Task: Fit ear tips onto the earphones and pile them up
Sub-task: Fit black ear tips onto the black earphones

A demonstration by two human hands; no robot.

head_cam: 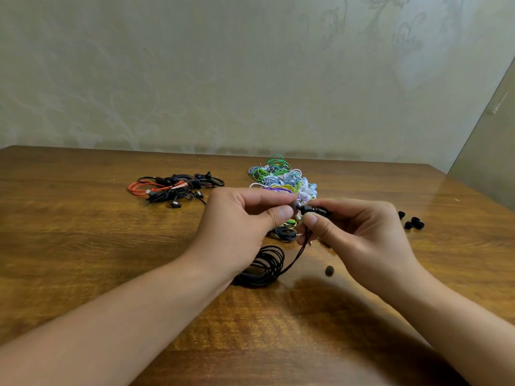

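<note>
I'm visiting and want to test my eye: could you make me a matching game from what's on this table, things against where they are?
Things:
1. black earbud
2. red and black cables
3. coiled black cord
4. loose black ear tips

Places:
A. far left of table
B. right of right hand
C. pinched by right hand's fingers
D. below the hands

Pairs: 1-C, 2-A, 3-D, 4-B

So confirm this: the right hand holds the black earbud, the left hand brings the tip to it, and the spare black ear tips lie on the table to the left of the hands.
One detail is wrong. The spare black ear tips lie to the right of the hands, not the left, as the head view shows. The rest stands: the right hand holds the black earbud, and the left hand brings a tip to it.
</note>
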